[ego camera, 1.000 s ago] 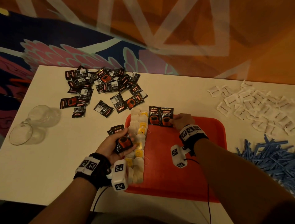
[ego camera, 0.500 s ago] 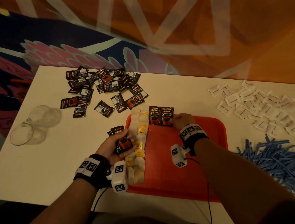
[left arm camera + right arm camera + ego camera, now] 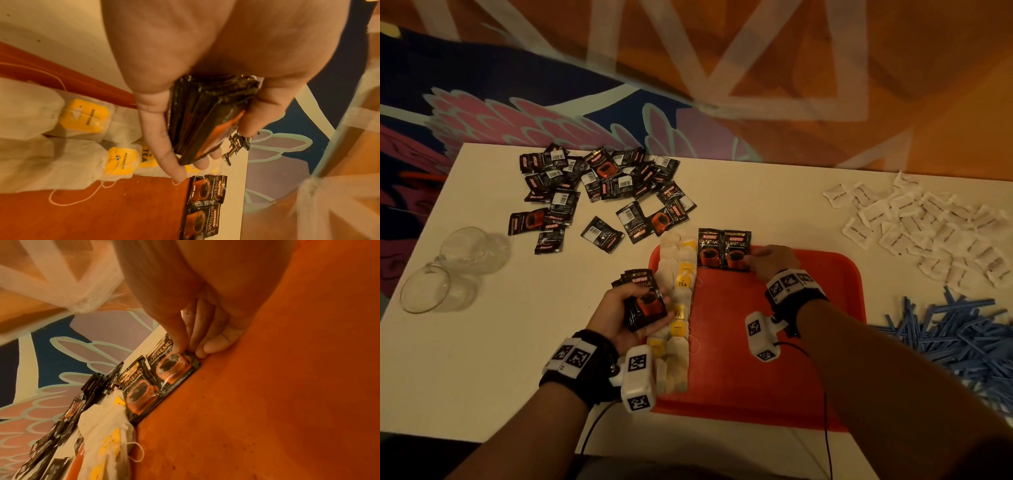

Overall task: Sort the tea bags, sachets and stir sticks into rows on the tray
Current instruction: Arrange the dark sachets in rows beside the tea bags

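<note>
A stack of coffee sachets [image 3: 645,301] is gripped in the left hand [image 3: 619,308] beside the tea bag row [image 3: 678,308] on the red tray [image 3: 774,377]. The second placed coffee sachet [image 3: 736,250] at the tray's far edge is pinched at its side by the right hand [image 3: 770,262], next to the first placed sachet [image 3: 709,248].

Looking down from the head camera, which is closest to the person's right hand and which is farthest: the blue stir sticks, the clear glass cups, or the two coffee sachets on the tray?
From the right hand:
1. Two coffee sachets, at the red tray's far edge; its fingertips touch one.
2. Blue stir sticks, piled at the table's right side.
3. Clear glass cups, far left.
</note>
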{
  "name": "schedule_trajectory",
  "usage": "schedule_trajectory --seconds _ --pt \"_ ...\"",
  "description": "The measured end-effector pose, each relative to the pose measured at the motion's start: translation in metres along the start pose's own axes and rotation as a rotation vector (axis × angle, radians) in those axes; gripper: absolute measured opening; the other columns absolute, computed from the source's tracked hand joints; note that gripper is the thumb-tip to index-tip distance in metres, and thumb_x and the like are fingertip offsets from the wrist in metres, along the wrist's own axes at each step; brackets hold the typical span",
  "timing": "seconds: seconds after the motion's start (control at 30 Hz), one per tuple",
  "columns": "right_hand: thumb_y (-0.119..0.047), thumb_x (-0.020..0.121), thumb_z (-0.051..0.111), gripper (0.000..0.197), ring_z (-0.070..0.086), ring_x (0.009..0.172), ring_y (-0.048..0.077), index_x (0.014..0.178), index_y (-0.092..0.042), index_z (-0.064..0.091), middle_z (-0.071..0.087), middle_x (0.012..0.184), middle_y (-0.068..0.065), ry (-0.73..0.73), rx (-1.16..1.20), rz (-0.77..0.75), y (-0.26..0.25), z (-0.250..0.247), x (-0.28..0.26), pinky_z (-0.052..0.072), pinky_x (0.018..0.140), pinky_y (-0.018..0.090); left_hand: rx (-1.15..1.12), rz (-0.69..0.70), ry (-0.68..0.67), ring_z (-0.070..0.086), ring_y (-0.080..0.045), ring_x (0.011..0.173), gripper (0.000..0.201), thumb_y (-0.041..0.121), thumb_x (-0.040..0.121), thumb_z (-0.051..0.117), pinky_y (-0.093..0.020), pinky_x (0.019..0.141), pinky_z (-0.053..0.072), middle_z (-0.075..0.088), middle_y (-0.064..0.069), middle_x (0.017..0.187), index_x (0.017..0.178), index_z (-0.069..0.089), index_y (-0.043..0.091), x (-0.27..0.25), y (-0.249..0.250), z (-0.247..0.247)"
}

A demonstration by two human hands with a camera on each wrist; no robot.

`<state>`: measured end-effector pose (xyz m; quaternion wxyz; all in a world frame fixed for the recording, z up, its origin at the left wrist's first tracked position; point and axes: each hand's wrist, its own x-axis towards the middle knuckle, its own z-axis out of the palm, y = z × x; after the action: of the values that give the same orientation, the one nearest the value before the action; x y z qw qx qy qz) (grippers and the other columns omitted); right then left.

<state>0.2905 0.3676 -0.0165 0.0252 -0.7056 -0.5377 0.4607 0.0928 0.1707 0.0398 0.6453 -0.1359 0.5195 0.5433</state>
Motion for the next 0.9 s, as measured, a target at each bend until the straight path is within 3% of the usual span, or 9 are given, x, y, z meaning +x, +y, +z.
schedule_trajectory --seconds 0.1,0.27,0.37,0.47,0.6,0.67,0.73,0.83,0.9 --pt "-0.030 0.083 0.075 0.030 0.060 0.094 0.013 0.111 -0.021 0.070 0.066 0.114 -0.001 0.034 0.021 -0.003 0.002 -0.006 -0.006 0.048 0.075 0.023 0.058 0.038 0.029 0.073 -0.027 0.083 0.023 0.006 0.095 0.050 -0.045 0.071 0.062 0.073 -0.015 0.096 0.114 0.062 0.005 0.002 -0.003 0.005" --pt "-0.031 0.084 0.074 0.016 0.059 0.092 0.008 0.097 -0.023 0.070 0.068 0.106 -0.005 0.016 0.071 -0.132 0.004 -0.005 -0.029 0.051 0.081 0.024 0.125 0.064 0.096 0.072 -0.040 0.093 0.026 0.004 0.091 0.064 -0.045 0.065 0.062 0.070 -0.027 0.108 0.117 0.062 0.000 0.007 -0.006 0.014" --pt "-0.037 0.085 0.071 0.011 0.063 0.090 0.009 0.090 -0.027 0.068 0.068 0.093 -0.010 -0.175 0.015 -0.326 0.004 0.009 -0.053 0.054 0.082 0.026 0.191 0.095 0.104 0.072 -0.039 0.095 0.036 0.008 0.085 0.073 -0.045 0.072 0.062 0.072 -0.025 0.107 0.119 0.063 0.001 0.009 -0.009 0.022" --pt "-0.034 0.083 0.074 0.014 0.067 0.090 0.010 0.092 -0.025 0.068 0.069 0.095 -0.008 -0.383 0.144 -0.386 0.000 0.023 -0.080 0.055 0.078 0.027 0.292 0.128 0.095 0.072 -0.038 0.097 0.055 0.018 0.068 0.085 -0.048 0.085 0.058 0.073 -0.022 0.105 0.118 0.066 0.001 0.010 -0.012 0.031" --pt "-0.021 0.079 0.079 0.021 0.069 0.087 0.016 0.097 -0.013 0.071 0.072 0.093 0.001 -0.363 0.232 -0.389 -0.003 0.030 -0.091 0.057 0.076 0.033 0.408 0.182 0.084 0.074 -0.026 0.078 0.030 0.014 0.080 0.079 -0.032 0.058 0.058 0.075 -0.017 0.093 0.108 0.071 0.006 0.009 -0.014 0.043" --pt "-0.021 0.076 0.081 0.022 0.070 0.088 0.016 0.095 -0.013 0.073 0.074 0.093 0.002 -0.331 0.239 -0.383 -0.001 0.030 -0.091 0.058 0.081 0.037 0.402 0.210 0.093 0.072 -0.026 0.077 0.029 0.020 0.082 0.078 -0.030 0.056 0.056 0.075 -0.014 0.092 0.107 0.071 0.008 0.009 -0.011 0.044" --pt "-0.021 0.074 0.082 0.027 0.069 0.088 0.012 0.099 -0.013 0.074 0.074 0.095 0.002 -0.321 0.223 -0.391 0.001 0.030 -0.092 0.057 0.079 0.031 0.356 0.218 0.100 0.072 -0.028 0.084 0.028 0.026 0.084 0.076 -0.033 0.063 0.057 0.076 -0.013 0.095 0.107 0.071 0.010 0.010 -0.008 0.044" --pt "-0.020 0.075 0.082 0.029 0.067 0.086 0.007 0.101 -0.011 0.074 0.073 0.097 0.000 -0.298 0.185 -0.443 0.000 0.029 -0.096 0.050 0.070 0.015 0.337 0.198 0.122 0.072 -0.027 0.080 0.019 0.020 0.085 0.074 -0.036 0.065 0.056 0.075 -0.015 0.094 0.101 0.072 0.009 0.011 -0.002 0.046" --pt "-0.020 0.074 0.083 0.029 0.068 0.086 0.007 0.100 -0.011 0.075 0.074 0.096 -0.001 -0.283 0.166 -0.479 -0.001 0.029 -0.095 0.050 0.070 0.014 0.360 0.176 0.118 0.072 -0.030 0.080 0.023 0.018 0.083 0.075 -0.036 0.065 0.055 0.074 -0.018 0.096 0.103 0.072 0.005 0.012 0.000 0.046"
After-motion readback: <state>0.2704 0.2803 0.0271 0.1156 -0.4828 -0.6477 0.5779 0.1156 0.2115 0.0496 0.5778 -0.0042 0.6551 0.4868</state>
